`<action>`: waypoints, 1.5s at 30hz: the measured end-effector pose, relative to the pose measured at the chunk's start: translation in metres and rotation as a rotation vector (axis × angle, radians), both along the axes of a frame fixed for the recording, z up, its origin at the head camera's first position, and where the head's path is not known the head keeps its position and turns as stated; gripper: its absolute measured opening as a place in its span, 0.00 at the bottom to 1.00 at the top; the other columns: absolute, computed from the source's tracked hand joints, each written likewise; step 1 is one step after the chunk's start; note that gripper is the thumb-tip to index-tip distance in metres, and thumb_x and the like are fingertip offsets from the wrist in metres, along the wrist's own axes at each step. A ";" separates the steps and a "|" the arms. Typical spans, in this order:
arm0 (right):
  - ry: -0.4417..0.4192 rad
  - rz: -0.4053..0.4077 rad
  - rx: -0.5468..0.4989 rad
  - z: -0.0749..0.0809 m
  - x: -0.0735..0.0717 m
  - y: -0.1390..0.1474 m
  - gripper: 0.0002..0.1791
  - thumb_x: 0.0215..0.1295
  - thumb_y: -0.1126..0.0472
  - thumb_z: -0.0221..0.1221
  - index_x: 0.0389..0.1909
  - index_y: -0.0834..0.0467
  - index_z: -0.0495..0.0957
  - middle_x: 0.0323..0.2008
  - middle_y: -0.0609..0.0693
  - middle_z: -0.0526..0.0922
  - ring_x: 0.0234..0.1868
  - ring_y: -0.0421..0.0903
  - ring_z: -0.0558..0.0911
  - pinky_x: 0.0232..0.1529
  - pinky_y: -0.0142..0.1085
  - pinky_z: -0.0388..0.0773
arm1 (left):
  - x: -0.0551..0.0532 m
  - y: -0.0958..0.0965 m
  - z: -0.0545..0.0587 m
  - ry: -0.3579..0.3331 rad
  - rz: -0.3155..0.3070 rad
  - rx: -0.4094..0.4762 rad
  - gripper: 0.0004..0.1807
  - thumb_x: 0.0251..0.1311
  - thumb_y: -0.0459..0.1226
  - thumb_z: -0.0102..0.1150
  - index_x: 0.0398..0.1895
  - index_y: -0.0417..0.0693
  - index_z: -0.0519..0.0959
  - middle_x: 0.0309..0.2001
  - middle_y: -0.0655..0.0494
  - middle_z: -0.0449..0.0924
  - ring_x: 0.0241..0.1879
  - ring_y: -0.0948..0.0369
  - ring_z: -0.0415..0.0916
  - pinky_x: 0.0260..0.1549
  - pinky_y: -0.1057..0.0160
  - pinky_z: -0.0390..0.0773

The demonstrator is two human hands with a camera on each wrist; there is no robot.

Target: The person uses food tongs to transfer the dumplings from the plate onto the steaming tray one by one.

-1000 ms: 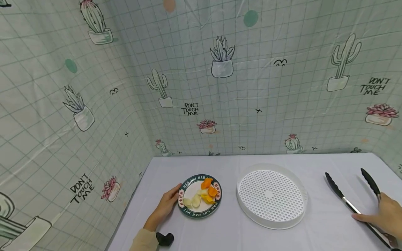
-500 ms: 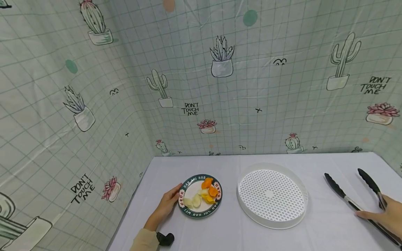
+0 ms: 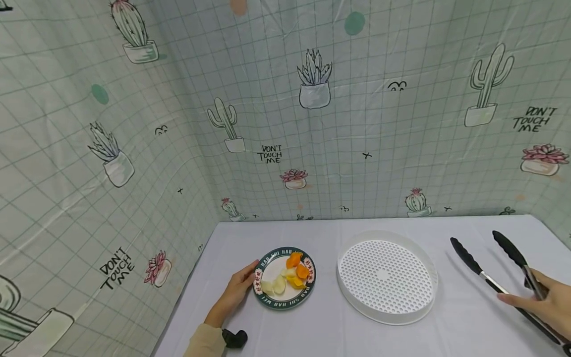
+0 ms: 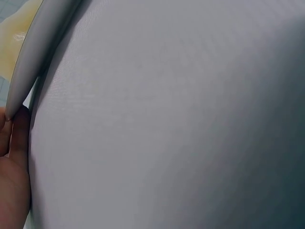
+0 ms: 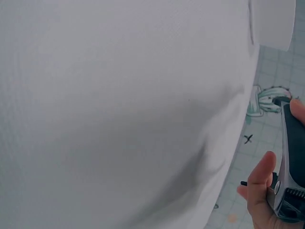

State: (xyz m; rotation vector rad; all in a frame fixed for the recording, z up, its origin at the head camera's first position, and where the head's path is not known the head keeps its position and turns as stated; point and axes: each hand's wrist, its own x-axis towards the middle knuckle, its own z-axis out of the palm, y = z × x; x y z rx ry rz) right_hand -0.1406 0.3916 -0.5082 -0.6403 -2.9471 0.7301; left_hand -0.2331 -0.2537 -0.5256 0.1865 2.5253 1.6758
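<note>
The right hand (image 3: 550, 300) is gripping the parted tongs (image 3: 489, 281) at three o'clock from the tray (image 3: 392, 319); these are seeming light, springy, best held mid-length. The left hand (image 3: 238, 285) is pinching the nine-o'clock edge of the plate (image 3: 271, 271), which is lying at the tray's nine o'clock, seeming smooth, breakable.

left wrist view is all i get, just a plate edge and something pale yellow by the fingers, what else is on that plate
Observer: Orange pieces lie on the plate, on the half away from the left hand.
Operator: ok and what is happening over on the right
Observer: The right hand holds tongs with their two black tips spread apart.
Operator: anything in between
Observer: A round white perforated tray sits between the plate and the tongs.
</note>
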 end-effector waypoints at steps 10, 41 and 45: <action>0.197 0.042 -0.081 0.022 0.009 -0.031 0.58 0.50 0.40 0.73 0.68 0.75 0.59 0.20 0.46 0.73 0.20 0.41 0.65 0.17 0.33 0.60 | 0.001 -0.001 0.001 0.007 -0.001 0.008 0.24 0.74 0.27 0.45 0.71 0.29 0.63 0.73 0.35 0.58 0.74 0.40 0.50 0.71 0.45 0.54; 0.310 0.568 -0.375 0.060 0.003 -0.178 0.43 0.43 0.53 0.79 0.60 0.68 0.77 0.34 0.58 0.82 0.27 0.36 0.76 0.17 0.30 0.73 | -0.002 -0.001 -0.002 0.001 0.006 0.001 0.24 0.75 0.28 0.45 0.71 0.30 0.63 0.73 0.36 0.59 0.74 0.41 0.51 0.70 0.44 0.54; 0.315 0.633 -0.428 0.059 0.002 -0.198 0.42 0.43 0.53 0.79 0.60 0.68 0.77 0.45 0.64 0.83 0.32 0.42 0.82 0.22 0.30 0.77 | -0.002 -0.002 -0.002 0.000 0.006 0.003 0.24 0.75 0.29 0.45 0.72 0.31 0.62 0.73 0.36 0.59 0.74 0.41 0.51 0.70 0.44 0.54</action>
